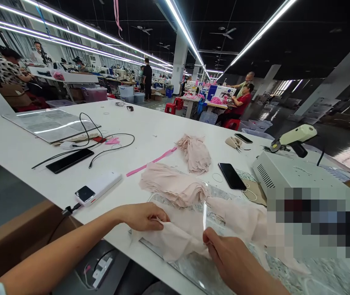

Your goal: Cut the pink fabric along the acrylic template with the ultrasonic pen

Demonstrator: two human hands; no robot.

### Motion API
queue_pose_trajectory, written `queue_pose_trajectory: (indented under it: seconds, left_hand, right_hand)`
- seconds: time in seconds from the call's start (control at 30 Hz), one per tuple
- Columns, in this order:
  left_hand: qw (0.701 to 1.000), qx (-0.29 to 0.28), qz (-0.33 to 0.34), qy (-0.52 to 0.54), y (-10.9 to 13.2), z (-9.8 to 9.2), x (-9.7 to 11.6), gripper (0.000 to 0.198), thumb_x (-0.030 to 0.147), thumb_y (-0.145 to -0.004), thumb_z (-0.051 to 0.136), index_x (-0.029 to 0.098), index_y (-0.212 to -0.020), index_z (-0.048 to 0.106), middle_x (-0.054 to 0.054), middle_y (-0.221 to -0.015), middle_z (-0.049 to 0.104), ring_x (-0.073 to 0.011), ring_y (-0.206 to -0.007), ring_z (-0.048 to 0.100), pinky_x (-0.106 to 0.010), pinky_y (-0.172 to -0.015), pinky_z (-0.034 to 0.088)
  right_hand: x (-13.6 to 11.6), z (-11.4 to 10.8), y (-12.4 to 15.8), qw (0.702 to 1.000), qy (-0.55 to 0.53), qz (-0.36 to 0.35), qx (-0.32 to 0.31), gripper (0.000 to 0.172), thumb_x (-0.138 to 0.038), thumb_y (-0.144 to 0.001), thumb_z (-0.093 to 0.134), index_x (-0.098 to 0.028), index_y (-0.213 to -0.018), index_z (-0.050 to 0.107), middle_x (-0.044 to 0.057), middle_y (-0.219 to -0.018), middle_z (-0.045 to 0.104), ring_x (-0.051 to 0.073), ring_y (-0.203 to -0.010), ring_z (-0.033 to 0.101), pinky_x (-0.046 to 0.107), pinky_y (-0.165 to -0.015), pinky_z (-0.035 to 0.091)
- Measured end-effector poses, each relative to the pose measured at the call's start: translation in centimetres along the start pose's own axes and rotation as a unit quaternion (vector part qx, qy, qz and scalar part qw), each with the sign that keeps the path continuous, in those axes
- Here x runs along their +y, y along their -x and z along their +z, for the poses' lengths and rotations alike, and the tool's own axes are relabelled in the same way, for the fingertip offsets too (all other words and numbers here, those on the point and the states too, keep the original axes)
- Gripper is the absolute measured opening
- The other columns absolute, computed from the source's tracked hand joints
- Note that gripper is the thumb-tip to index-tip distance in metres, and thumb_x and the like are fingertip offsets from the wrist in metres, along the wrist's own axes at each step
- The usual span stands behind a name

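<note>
A thin pale pink fabric piece (181, 241) stretches between my hands over a clear sheet (193, 268) at the table's front edge. My left hand (146, 216) pinches its left end between thumb and fingers. At its right end, my right hand (228, 252) is closed on the cloth edge, fingertips together. Just beyond lies a gathered pile of the same pale fabric (175, 186), with a second bunch (195, 153) farther back. More loose pale fabric (242, 215) spreads to the right of my hands.
A white power bank (98, 188), a black phone (69, 161) and cables lie left. Another phone (232, 176) and a grey machine box (298, 172) stand right. A pink strip (150, 162) lies behind the pile. Co-workers sit at sewing machines beyond the white table (144, 123).
</note>
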State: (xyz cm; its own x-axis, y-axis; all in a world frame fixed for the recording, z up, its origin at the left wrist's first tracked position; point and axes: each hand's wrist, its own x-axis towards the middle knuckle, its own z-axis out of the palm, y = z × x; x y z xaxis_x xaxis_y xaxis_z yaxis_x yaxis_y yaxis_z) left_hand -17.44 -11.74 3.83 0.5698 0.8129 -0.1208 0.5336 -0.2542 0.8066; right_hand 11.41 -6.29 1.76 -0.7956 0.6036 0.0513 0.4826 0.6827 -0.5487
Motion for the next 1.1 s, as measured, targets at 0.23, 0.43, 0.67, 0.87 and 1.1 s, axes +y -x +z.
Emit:
queue_pose_trajectory:
  seconds: [0.23, 0.43, 0.67, 0.87, 1.1]
  left_hand:
    - [0.997, 0.058, 0.02, -0.047, -0.9, -1.3, 0.9, 0.022, 0.026, -0.09, 0.048, 0.014, -0.086, 0.066, -0.002, -0.074, 0.064, -0.0115, -0.062, 0.052, -0.019, -0.058, 0.04]
    - [0.965, 0.214, 0.078, -0.131, -2.2, -2.7, 1.2, 0.024, 0.024, -0.094, 0.042, 0.015, -0.095, 0.064, -0.009, -0.098, 0.062, -0.0166, -0.084, 0.055, -0.025, -0.072, 0.042]
    - [0.906, 0.17, 0.167, -0.351, -0.9, 1.7, -2.9, 0.024, 0.012, -0.095, 0.039, 0.018, -0.098, 0.063, -0.009, -0.094, 0.063, -0.0179, -0.084, 0.057, -0.031, -0.079, 0.044]
    - [0.9, 0.174, 0.142, -0.374, -0.8, 1.7, -2.9, 0.028, 0.011, -0.096, 0.035, 0.016, -0.101, 0.062, -0.01, -0.094, 0.063, -0.0184, -0.084, 0.057, -0.032, -0.079, 0.045]
    - [0.904, 0.149, 0.16, -0.367, -0.2, 1.6, -2.6, 0.028, 0.009, -0.091, 0.04, 0.016, -0.112, 0.057, -0.014, -0.109, 0.061, -0.0234, -0.099, 0.057, -0.039, -0.09, 0.042]
  right_hand:
    - [-1.8, -3.4, 1.6, 0.992, 0.063, -0.063, 0.085, 0.013, -0.017, -0.092, 0.044, -0.025, -0.085, 0.052, -0.005, -0.068, 0.063, 0.009, -0.045, 0.053, 0.019, -0.042, 0.04]
    - [0.7, -5.7, -0.1, 0.937, 0.087, -0.114, 0.318, 0.014, -0.013, -0.086, 0.055, -0.024, -0.094, 0.059, 0.004, -0.094, 0.066, 0.016, -0.081, 0.063, 0.026, -0.065, 0.053]
    - [2.2, 1.3, 2.4, 0.955, 0.075, -0.178, 0.226, 0.022, -0.005, -0.086, 0.05, -0.023, -0.089, 0.062, 0.003, -0.082, 0.065, 0.017, -0.08, 0.062, 0.031, -0.07, 0.054]
    - [2.4, 1.6, 2.7, 0.969, 0.051, -0.135, 0.201, 0.022, -0.006, -0.087, 0.047, -0.022, -0.093, 0.061, 0.006, -0.083, 0.063, 0.018, -0.078, 0.061, 0.032, -0.066, 0.053]
    - [2.5, 2.5, 3.9, 0.978, 0.028, -0.127, 0.163, 0.025, -0.008, -0.089, 0.046, -0.023, -0.1, 0.063, 0.007, -0.088, 0.066, 0.019, -0.081, 0.062, 0.034, -0.069, 0.055]
